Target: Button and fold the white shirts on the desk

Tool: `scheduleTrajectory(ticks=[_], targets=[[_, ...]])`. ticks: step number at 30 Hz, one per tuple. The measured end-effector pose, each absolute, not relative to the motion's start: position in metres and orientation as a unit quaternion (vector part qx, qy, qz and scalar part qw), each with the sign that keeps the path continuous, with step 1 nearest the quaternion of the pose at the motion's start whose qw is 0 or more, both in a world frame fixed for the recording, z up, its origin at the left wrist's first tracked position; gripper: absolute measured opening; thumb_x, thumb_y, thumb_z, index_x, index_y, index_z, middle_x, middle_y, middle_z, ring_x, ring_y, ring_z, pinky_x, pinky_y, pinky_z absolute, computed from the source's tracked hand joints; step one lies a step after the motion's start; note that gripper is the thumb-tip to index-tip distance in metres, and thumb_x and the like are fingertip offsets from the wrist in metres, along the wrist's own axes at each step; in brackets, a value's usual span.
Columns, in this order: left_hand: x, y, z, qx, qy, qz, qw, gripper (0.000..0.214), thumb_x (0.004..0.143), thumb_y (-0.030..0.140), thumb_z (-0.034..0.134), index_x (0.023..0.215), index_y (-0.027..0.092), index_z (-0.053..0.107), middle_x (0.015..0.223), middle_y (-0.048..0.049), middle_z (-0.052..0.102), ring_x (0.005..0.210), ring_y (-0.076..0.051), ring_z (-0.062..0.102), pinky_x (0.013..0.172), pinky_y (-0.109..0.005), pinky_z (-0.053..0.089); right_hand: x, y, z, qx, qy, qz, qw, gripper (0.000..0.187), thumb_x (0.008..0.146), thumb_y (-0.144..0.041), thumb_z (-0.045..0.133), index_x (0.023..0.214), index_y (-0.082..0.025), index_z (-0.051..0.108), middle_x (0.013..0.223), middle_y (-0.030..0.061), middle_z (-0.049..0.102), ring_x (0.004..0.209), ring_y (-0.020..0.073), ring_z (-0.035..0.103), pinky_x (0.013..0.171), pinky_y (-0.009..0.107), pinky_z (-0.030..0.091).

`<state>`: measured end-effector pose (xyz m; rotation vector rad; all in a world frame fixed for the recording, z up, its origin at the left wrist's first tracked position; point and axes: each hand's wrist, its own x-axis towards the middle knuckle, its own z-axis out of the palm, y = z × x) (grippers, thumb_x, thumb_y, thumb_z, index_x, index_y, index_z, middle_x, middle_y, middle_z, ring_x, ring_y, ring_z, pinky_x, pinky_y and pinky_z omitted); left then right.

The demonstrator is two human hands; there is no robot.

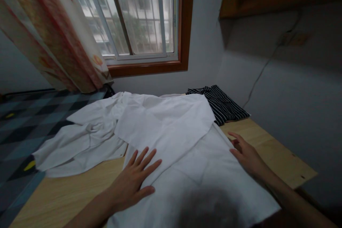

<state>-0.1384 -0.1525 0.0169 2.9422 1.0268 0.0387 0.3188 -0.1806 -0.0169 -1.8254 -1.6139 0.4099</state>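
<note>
A white shirt (171, 128) lies spread over a wooden table (66, 192), partly folded, with a sleeve bunched at the left. My left hand (133, 181) lies flat on the shirt's lower left part, fingers spread. My right hand (247, 155) rests at the shirt's right edge, fingers stretched out and touching the cloth. Neither hand holds anything.
A dark striped garment (221, 103) lies at the table's far right corner by the grey wall. A bed with a checked blue cover (26, 121) stands left of the table. A window (139, 17) and patterned curtain (53, 32) are behind.
</note>
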Motion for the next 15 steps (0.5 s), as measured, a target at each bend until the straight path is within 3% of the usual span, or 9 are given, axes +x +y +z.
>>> scheduleTrajectory(ticks=[5, 11, 15], targets=[[-0.14, -0.172, 0.017, 0.945, 0.327, 0.02, 0.003, 0.076, 0.087, 0.066, 0.046, 0.152, 0.039, 0.017, 0.16, -0.0052, 0.015, 0.144, -0.039, 0.019, 0.111, -0.063, 0.021, 0.333, -0.195, -0.024, -0.715, -0.612, 0.108, 0.321, 0.053, 0.084, -0.03, 0.046, 0.136, -0.019, 0.044, 0.101, 0.0082, 0.066, 0.089, 0.0214, 0.067, 0.081, 0.036, 0.053], [-0.15, -0.2, 0.021, 0.95, 0.31, 0.038, -0.017, 0.078, 0.085, 0.068, 0.047, 0.152, 0.038, 0.02, 0.159, -0.0033, 0.02, 0.144, -0.035, 0.021, 0.114, -0.059, 0.02, 0.317, -0.22, -0.02, -0.685, -0.675, -0.065, 0.268, 0.046, 0.093, -0.036, 0.042, 0.136, -0.018, 0.048, 0.128, 0.0164, 0.057, 0.116, 0.0308, 0.057, 0.094, 0.049, 0.048], [-0.16, -0.22, 0.027, 0.956, 0.293, 0.018, -0.019, 0.08, 0.084, 0.069, 0.047, 0.152, 0.037, 0.02, 0.157, -0.0041, 0.023, 0.143, -0.034, 0.026, 0.113, -0.058, 0.024, 0.305, -0.242, -0.026, -0.55, -0.808, -0.056, 0.204, 0.06, 0.091, -0.045, 0.051, 0.146, -0.024, 0.038, 0.146, 0.0111, 0.045, 0.133, 0.029, 0.044, 0.106, 0.048, 0.041]])
